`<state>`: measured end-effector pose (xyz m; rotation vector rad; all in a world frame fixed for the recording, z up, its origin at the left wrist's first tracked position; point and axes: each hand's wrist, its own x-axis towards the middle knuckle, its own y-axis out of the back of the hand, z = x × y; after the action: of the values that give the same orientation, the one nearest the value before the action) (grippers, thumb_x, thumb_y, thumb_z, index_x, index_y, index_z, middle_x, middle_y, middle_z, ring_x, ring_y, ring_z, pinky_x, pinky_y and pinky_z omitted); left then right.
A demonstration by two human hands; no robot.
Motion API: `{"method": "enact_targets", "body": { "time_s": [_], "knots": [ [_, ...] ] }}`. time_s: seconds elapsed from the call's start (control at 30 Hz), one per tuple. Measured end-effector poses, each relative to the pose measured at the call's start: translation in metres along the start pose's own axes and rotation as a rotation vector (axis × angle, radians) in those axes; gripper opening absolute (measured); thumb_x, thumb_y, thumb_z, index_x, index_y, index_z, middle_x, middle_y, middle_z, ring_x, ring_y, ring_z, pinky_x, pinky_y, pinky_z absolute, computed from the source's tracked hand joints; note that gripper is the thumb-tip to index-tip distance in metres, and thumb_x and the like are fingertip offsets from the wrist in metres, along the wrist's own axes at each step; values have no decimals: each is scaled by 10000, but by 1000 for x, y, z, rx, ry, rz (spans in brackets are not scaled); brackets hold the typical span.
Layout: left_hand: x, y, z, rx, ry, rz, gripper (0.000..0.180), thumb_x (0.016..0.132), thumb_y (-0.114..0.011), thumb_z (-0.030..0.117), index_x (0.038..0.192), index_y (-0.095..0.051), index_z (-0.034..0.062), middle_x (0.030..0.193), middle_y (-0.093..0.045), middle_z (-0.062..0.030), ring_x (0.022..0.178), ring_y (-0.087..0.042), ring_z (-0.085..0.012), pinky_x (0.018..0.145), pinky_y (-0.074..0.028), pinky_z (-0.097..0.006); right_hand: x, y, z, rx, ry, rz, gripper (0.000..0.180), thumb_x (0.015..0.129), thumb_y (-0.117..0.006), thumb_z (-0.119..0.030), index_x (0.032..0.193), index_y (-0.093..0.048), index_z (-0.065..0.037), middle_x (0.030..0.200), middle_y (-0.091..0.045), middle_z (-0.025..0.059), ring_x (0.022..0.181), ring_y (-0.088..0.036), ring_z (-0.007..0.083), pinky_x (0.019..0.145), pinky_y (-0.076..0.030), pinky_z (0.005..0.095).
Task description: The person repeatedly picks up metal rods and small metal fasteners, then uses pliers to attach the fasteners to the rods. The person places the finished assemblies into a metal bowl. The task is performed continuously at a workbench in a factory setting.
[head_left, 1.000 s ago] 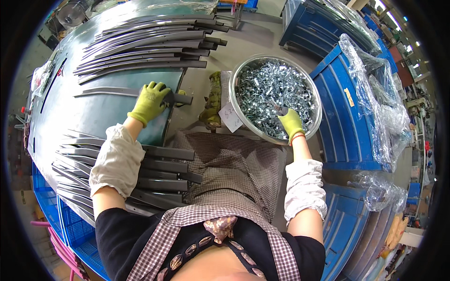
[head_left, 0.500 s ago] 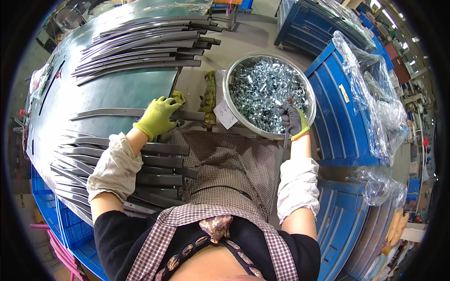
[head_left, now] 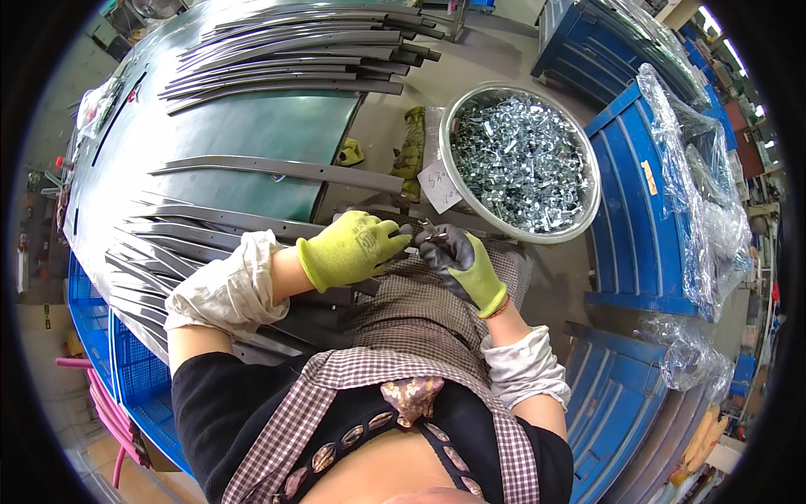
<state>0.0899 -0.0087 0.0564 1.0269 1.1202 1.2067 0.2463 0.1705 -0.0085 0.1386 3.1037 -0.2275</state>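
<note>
In front of my apron, my right hand (head_left: 467, 267), in a yellow-green glove with dark grey palm and fingers, pinches a small shiny metal clip (head_left: 431, 233). My left hand (head_left: 356, 245), gloved alike, is close beside it with fingers curled and fingertips turned toward the clip; what they hold, if anything, is hidden. Just beyond, a long dark grey slotted strip (head_left: 285, 168) lies across the green table (head_left: 252, 134), its right end past the table edge. A round metal basin (head_left: 591, 168) full of small silvery clips (head_left: 520, 160) stands to the right.
Dark strips (head_left: 294, 59) lie in a row at the far side of the table, and more strips (head_left: 185, 231) lie near my left arm. A paper tag (head_left: 439, 186) hangs by the basin. Blue metal bins (head_left: 638, 210) with plastic film stand right; a blue crate (head_left: 138, 370) sits lower left.
My left hand has let go of the long strip, which stays on the table, and moved right. My right hand has left the basin and come to the left hand with a clip.
</note>
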Motion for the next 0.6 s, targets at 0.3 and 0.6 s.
{"method": "enact_targets", "body": {
  "time_s": [0.3,0.6],
  "knots": [
    [-5,-15,-17,-24,-143,113,383,727,-739,213,1092,-680,114,925,-626,-44,844,-649,-241,777,-525,-382,7,4,10,331,-163,-243,585,863,-763,-176,1371,-518,-19,1091,-656,35,959,-599,79,852,-497,226],
    [4,-16,-34,-35,-137,158,428,663,-767,212,1070,-689,103,890,-619,-55,823,-634,-242,736,-524,-382,16,11,29,-141,-50,69,336,771,-773,-42,1101,-710,-21,890,-730,60,778,-659,110,741,-529,270]
  ]
}}
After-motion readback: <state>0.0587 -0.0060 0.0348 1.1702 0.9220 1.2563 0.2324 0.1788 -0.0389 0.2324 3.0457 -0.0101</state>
